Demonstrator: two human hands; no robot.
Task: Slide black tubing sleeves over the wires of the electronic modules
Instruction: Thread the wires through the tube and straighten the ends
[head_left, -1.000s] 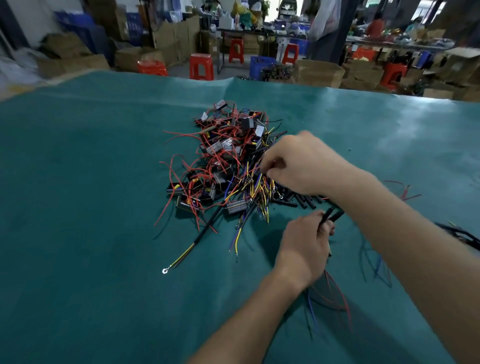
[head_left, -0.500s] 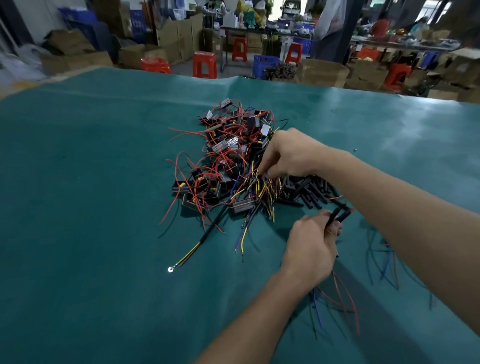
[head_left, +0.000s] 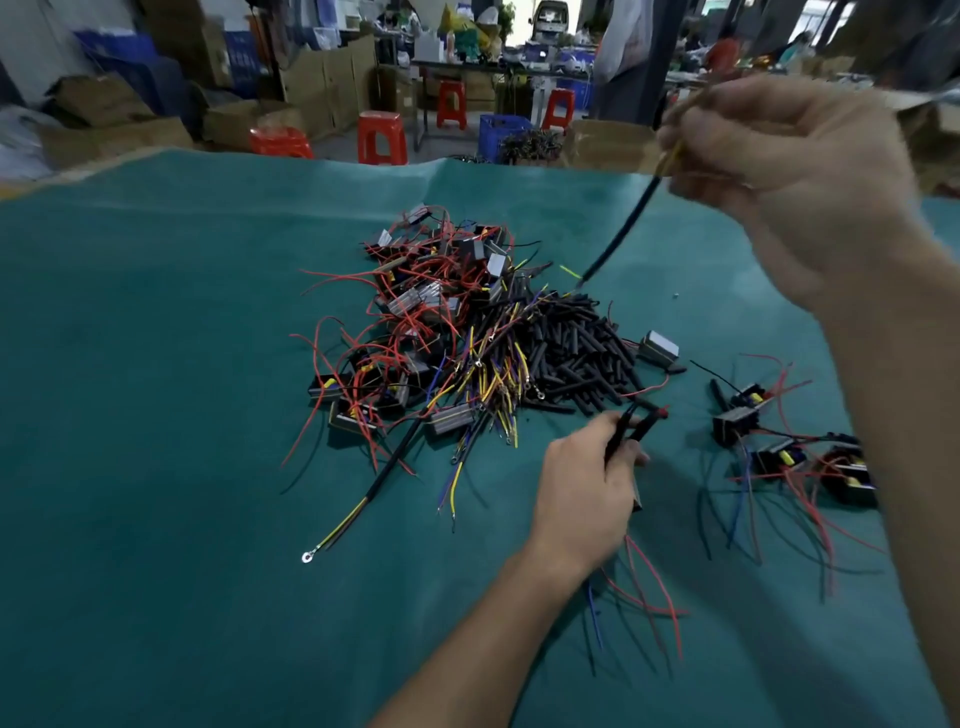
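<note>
My right hand (head_left: 795, 176) has come up off the heap, where it was digging half a second ago, and now hangs blurred in the upper right of the frame, fingers curled round the yellow end of a sleeved wire (head_left: 621, 236); its black tube slants down and left from my grip, and the far tip hangs just above the pile. My left hand (head_left: 584, 491) has stayed at lower centre, low over the green table cover (head_left: 156, 415), pinching a couple of black tubing sleeves (head_left: 631, 428) between thumb and fingers, with their ends poking up and to the right. Red and blue wires trail out from under that hand toward the bottom of the frame. The heap of modules (head_left: 415, 332) with red, yellow and blue leads sits in the middle of the frame, and the loose pile of black sleeves (head_left: 576, 348) lies against its right side, just above my left hand. One grey module (head_left: 658, 347) lies alone just right of that pile. At the right edge, partly behind my right forearm, lies a small group of modules (head_left: 779, 447), well apart from the heap. A long wire with a ring terminal (head_left: 307, 557) runs out of the heap toward the lower left. Red stools (head_left: 383, 137) and cardboard boxes stand beyond the table at the top.
</note>
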